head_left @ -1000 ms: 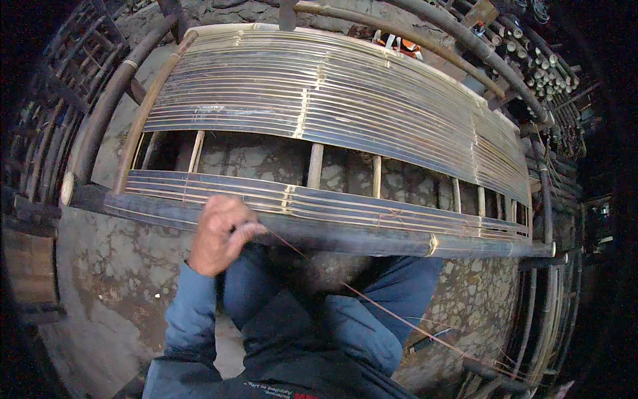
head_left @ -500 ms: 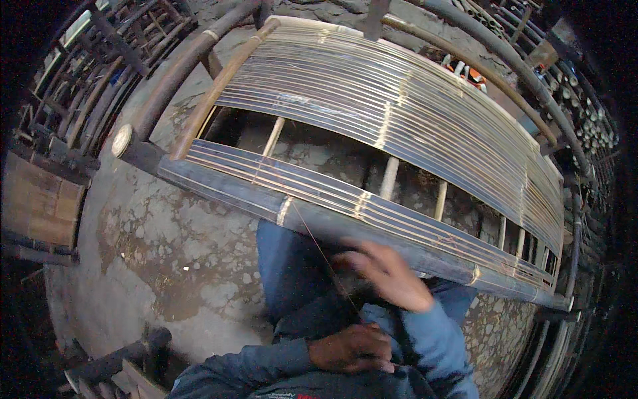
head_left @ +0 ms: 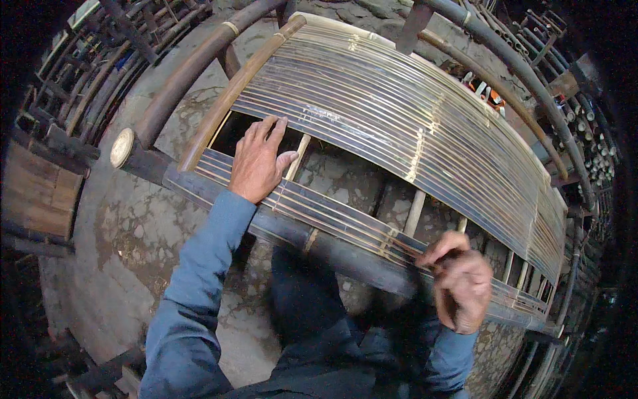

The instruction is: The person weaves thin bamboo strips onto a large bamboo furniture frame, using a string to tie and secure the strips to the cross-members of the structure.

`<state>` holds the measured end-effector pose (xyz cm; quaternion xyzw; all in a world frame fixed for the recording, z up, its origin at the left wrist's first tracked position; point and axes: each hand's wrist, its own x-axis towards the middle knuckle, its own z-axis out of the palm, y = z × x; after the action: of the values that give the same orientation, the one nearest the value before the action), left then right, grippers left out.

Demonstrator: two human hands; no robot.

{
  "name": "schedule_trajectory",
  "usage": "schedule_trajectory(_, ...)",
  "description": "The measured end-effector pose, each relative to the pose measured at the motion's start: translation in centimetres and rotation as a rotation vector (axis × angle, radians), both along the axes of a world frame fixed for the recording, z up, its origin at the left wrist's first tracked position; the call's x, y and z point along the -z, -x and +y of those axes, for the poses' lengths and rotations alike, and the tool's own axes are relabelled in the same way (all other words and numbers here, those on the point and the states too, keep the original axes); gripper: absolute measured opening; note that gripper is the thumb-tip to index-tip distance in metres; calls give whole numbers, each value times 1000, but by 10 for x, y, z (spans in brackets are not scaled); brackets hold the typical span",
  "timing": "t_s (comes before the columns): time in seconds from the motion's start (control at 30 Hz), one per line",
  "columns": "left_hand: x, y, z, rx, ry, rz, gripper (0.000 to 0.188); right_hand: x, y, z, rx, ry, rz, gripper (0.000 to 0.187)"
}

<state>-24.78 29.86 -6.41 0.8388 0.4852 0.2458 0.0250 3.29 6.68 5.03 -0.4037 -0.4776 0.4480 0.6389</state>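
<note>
A bench of dark bamboo lies before me, its seat made of long split bamboo slats point(head_left: 372, 100) set in rows. A narrow band of front slats point(head_left: 332, 209) runs along the thick front pole point(head_left: 359, 263), with a gap behind it crossed by thin rungs point(head_left: 413, 214). My left hand point(head_left: 258, 163) rests palm down over the front slats near the left end, fingers stretched across the gap to the seat slats. Over the front slats further right, my right hand point(head_left: 462, 279) has its fingers curled, slightly smeared by motion. Anything it may pinch is hidden.
A bamboo armrest pole point(head_left: 193, 73) rises at the bench's left, and a long rail point(head_left: 518, 60) curves behind it. A woven panel point(head_left: 43, 193) stands far left. Bundled bamboo poles point(head_left: 598, 153) lie at the far right. The ground point(head_left: 133, 279) is rough and stony.
My left hand has gone from my lap up to the left slats and opened. The right hand moved right onto the front slats. The thin cord stretched toward my lap no longer shows.
</note>
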Motion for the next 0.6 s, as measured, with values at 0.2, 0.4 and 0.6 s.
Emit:
schedule_trajectory(0.2,7,-7,17,30,-53,109,63,-15,-9,39,27,84,255,23)
schedule_trajectory(0.4,-1,12,-2,63,-64,103,51,8,34,122,-129,176,-699,23)
schedule_trajectory(0.6,-18,18,3,43,147,86,27,83,42,193,-79,101,-1187,19)
